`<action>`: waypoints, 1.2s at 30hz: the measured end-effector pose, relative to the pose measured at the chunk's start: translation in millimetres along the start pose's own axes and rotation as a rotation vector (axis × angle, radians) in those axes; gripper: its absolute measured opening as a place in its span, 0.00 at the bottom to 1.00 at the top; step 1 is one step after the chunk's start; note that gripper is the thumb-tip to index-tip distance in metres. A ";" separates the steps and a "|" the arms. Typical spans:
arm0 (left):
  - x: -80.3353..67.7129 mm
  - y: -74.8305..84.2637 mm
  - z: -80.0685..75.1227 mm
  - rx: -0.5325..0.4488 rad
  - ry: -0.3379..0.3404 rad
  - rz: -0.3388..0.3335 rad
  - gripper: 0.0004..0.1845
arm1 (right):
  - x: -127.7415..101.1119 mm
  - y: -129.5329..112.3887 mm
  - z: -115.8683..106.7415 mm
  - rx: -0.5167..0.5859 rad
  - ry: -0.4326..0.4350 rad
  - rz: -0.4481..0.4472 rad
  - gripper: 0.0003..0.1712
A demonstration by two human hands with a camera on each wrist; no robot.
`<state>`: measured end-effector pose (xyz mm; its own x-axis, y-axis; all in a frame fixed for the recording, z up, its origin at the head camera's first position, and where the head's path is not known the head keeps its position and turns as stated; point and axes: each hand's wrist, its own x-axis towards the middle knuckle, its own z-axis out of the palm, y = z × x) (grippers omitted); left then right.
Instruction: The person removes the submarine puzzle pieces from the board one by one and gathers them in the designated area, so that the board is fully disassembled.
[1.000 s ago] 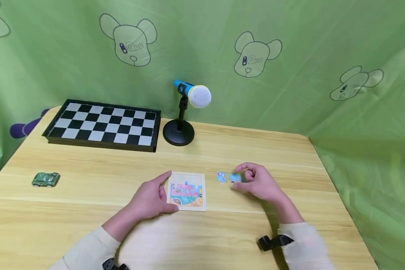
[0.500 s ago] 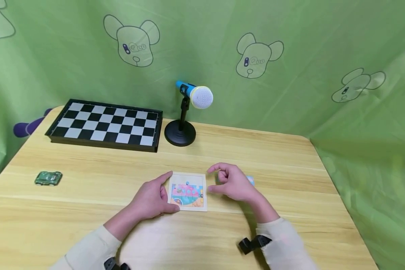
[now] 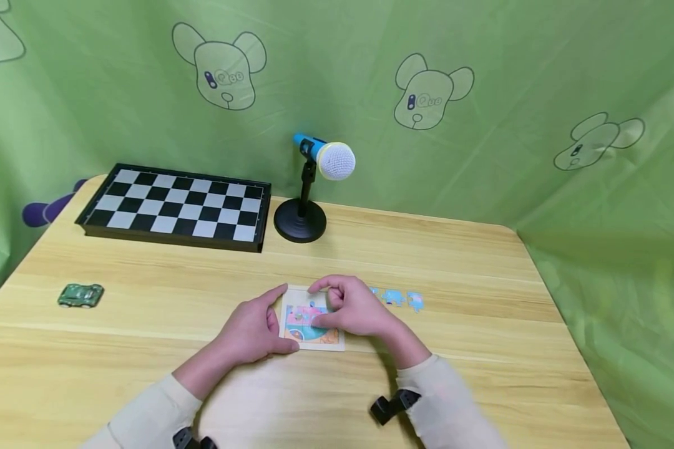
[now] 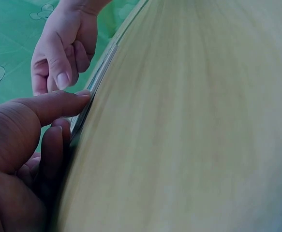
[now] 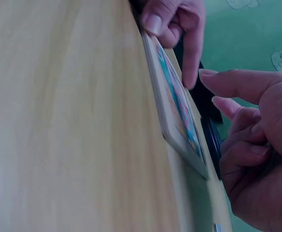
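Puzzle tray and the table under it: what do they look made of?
Puzzle tray: probably thin wood or pressed board, matte; pale bare border and a thick plain edge in the right wrist view. Table: wood or wood-look laminate, smooth; light grain lines run along it.

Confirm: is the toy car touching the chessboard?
No. In the head view the green toy car sits alone near the table's left edge, well apart from the chessboard.

Legible text: only small marks inside the bear-head outlines (image 3: 220, 65) printed on the green backdrop (image 3: 539, 50) behind the microphone (image 3: 326, 159); they are reading roughly as "Q88", uncertain. Nothing readable is showing on the chessboard (image 3: 176, 209), puzzle board (image 3: 312, 317) or toy car (image 3: 80, 294).
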<state>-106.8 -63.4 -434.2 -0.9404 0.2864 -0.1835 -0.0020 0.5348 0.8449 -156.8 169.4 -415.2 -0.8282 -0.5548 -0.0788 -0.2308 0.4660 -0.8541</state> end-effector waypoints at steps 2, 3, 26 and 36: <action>-0.1 -0.1 -0.1 0.001 -0.001 -0.002 0.59 | 3.5 -1.6 4.7 -0.007 -0.018 -0.005 0.25; -0.3 -0.2 0.0 0.001 -0.001 -0.003 0.59 | 5.1 -2.7 6.7 -0.005 -0.028 -0.005 0.25; -1.4 -2.2 1.2 -0.029 0.002 0.030 0.57 | 16.7 -14.2 19.7 -0.082 -0.123 0.087 0.15; -0.3 -1.7 0.1 -0.026 -0.001 0.030 0.58 | 18.9 -12.0 18.3 -0.092 -0.102 0.087 0.16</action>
<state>-106.5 -64.4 -435.6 -0.9399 0.3027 -0.1579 0.0177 0.5052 0.8628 -160.3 140.7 -415.8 -0.7918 -0.5749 -0.2062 -0.2104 0.5736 -0.7916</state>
